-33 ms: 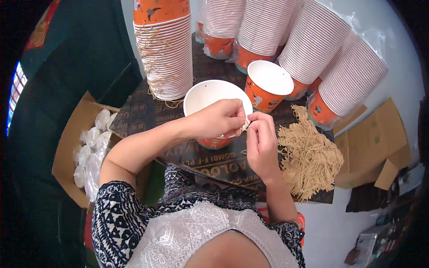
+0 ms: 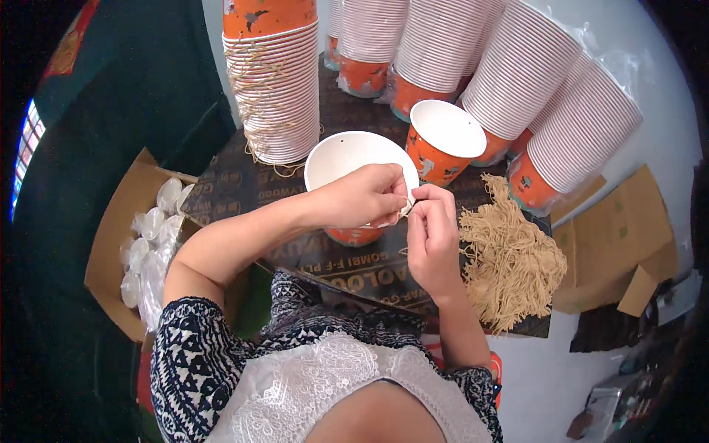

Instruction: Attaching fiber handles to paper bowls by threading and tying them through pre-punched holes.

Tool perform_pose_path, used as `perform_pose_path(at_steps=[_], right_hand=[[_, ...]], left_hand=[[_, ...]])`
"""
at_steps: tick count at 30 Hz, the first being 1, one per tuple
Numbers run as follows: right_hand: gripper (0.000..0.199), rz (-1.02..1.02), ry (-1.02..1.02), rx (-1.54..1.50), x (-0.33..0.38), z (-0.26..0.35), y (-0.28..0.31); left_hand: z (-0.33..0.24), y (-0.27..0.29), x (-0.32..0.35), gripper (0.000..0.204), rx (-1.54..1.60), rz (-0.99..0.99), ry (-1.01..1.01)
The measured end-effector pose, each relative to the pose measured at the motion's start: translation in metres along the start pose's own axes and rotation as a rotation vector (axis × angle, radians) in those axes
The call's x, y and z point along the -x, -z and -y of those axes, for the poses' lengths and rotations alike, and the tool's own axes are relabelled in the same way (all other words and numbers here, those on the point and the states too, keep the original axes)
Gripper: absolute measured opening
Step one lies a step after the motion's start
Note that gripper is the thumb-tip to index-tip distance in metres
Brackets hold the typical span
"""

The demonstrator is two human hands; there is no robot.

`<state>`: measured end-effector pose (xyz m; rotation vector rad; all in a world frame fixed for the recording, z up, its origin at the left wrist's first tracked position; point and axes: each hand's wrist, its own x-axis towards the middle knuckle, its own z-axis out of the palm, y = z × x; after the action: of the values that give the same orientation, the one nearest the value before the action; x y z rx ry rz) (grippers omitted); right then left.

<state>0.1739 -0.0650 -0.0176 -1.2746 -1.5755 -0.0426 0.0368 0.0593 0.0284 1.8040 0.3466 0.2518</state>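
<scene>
A white-lined orange paper bucket (image 2: 336, 159) stands in front of me, with a small dark hole in its far wall. My left hand (image 2: 373, 193) reaches across its mouth, fingers closed in a pinch at the right side of the rim. Just beside it, my right hand (image 2: 433, 229) is also closed, thumb and forefinger pinching at the same spot. A bit of pale string (image 2: 406, 209) shows between the fingertips; much of it is hidden by them. To the right of my right hand lies a heap of tan strings (image 2: 513, 258).
Another orange bucket (image 2: 447, 140) stands behind the first. A tall nested stack with strings (image 2: 272, 96) rises at the back left. Several plastic-wrapped stacks (image 2: 524, 66) line the far side. An open carton of clear plastic pieces (image 2: 118, 251) sits left, an opened cardboard box (image 2: 620, 236) right.
</scene>
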Motion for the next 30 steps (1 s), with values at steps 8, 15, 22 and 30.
perform_pose_path(at_steps=[8, 15, 22, 30], right_hand=[[0.011, -0.026, 0.128, 0.193, 0.010, 0.008, -0.006], [0.013, -0.106, 0.269, 0.276, 0.012, 0.006, -0.014], [0.013, -0.143, 0.260, 0.263, 0.017, 0.001, -0.011], [0.020, -0.134, 0.085, 0.201, 0.019, -0.006, 0.001]], left_hand=[[0.001, 0.002, -0.006, 0.009, -0.013, 0.018, -0.007], [0.000, 0.004, -0.005, 0.004, 0.094, 0.059, 0.037], [-0.007, 0.010, -0.002, 0.007, -0.010, 0.136, 0.044], [-0.005, 0.006, 0.007, 0.014, -0.035, 0.096, -0.049]])
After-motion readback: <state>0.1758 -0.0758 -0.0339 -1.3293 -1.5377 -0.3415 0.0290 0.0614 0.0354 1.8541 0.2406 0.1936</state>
